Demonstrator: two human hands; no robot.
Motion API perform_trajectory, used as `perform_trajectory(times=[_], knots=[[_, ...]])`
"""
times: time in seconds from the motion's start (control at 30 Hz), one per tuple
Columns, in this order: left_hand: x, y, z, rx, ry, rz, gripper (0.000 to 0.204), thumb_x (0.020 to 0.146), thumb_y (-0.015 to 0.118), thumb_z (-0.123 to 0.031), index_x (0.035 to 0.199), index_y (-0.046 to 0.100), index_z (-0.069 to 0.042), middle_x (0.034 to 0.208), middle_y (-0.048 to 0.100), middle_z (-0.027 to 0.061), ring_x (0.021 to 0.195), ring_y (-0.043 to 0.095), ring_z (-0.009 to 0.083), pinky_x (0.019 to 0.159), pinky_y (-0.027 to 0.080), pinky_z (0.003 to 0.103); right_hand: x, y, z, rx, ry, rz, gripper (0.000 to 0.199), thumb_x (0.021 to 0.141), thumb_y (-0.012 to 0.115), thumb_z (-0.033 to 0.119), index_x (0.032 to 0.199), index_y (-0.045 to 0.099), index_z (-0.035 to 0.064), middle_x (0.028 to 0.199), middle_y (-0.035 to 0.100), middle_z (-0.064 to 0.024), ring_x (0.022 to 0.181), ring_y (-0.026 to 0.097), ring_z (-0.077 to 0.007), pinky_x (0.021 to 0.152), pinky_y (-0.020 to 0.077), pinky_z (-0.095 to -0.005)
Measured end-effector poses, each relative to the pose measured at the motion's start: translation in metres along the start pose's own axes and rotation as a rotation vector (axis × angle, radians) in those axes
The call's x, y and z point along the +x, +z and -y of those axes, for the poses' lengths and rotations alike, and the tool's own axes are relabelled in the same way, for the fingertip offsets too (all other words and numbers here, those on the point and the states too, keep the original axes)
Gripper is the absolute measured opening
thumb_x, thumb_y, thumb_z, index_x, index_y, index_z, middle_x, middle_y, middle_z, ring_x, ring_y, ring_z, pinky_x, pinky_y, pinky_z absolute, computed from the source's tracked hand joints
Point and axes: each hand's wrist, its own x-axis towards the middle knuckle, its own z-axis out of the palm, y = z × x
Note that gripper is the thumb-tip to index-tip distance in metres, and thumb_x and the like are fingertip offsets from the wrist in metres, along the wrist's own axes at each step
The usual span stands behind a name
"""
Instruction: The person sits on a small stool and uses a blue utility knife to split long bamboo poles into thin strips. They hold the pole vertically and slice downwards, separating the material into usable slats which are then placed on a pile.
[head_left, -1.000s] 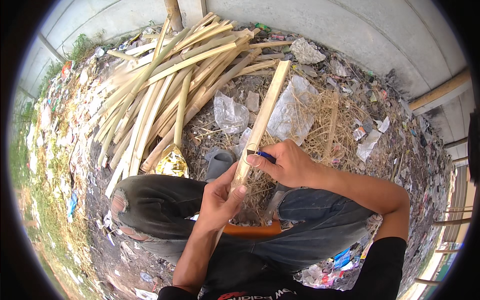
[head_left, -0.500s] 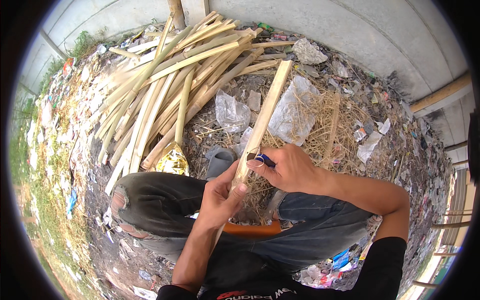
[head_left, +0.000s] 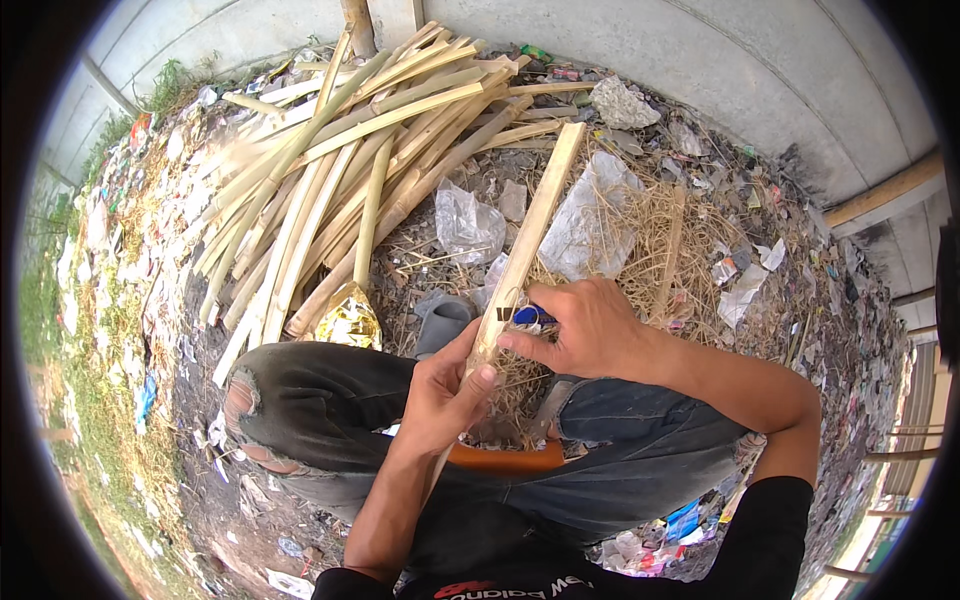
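A long split bamboo strip (head_left: 537,225) slants up and away from my lap, its pale inner face showing. My left hand (head_left: 445,392) is wrapped round its lower part, thumb along the edge. In my right hand (head_left: 598,328) is a small blue-handled cutting tool (head_left: 531,315), its short dark end against the strip just above my left fingers. A thin pale shaving curls beside that dark end. The tool's exact kind is partly hidden by my fingers.
A heap of bamboo strips (head_left: 330,165) lies at the far left by a concrete wall (head_left: 720,65). Shavings (head_left: 665,255), plastic sheets (head_left: 590,215), a grey sandal (head_left: 443,325) and a gold foil wrapper (head_left: 350,318) litter the ground. Something orange (head_left: 505,458) sits between my legs.
My right hand has shifted slightly right, and its forefinger has lifted, showing more of the tool's dark end. My left hand keeps its hold on the bamboo strip.
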Motion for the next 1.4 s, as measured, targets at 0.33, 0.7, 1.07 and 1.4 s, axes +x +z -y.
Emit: perform_trajectory(times=[0.33, 0.7, 1.07, 1.4], knots=[[-0.002, -0.003, 0.005, -0.021, 0.008, 0.036, 0.06, 0.104, 0.062, -0.013, 0.158, 0.037, -0.001, 0.075, 0.055, -0.0039, 0.053, 0.041, 0.0021, 0.045, 0.033, 0.021, 0.002, 0.007, 0.0, 0.347, 0.098, 0.135, 0.062, 0.101, 0.055, 0.053, 0.074, 0.067, -0.0021, 0.059, 0.059, -0.0229, 0.061, 0.065, -0.0411, 0.06, 0.0498, -0.0466], [0.001, -0.002, 0.003, 0.007, 0.02, 0.017, 0.061, 0.103, 0.063, -0.01, 0.158, 0.037, 0.0, 0.084, 0.064, 0.0003, 0.063, 0.051, 0.0032, 0.053, 0.043, 0.021, 0.012, -0.008, -0.023, 0.277, 0.093, 0.173, 0.059, 0.091, 0.067, 0.055, 0.074, 0.066, -0.0006, 0.054, 0.053, -0.0114, 0.053, 0.055, -0.023, 0.054, 0.0438, -0.0382], [0.008, 0.006, 0.017, 0.579, 0.25, -0.263, 0.061, 0.093, 0.075, -0.007, 0.147, 0.051, 0.004, 0.11, 0.075, 0.0196, 0.098, 0.068, 0.0108, 0.086, 0.056, 0.03, 0.016, -0.016, 0.003, 0.216, 0.099, 0.075, 0.046, 0.089, 0.076, 0.044, 0.075, 0.069, 0.0012, 0.061, 0.066, -0.013, 0.058, 0.068, -0.0308, 0.06, 0.052, -0.0422], [0.006, 0.002, 0.013, 0.244, 0.209, -0.12, 0.058, 0.1, 0.068, -0.007, 0.153, 0.045, 0.001, 0.099, 0.07, 0.0068, 0.077, 0.06, 0.0066, 0.064, 0.049, 0.023, 0.013, 0.012, -0.006, 0.492, -0.138, -0.075, 0.03, 0.089, 0.078, 0.023, 0.073, 0.066, 0.0012, 0.052, 0.052, -0.0085, 0.045, 0.044, -0.0186, 0.047, 0.0382, -0.0361]])
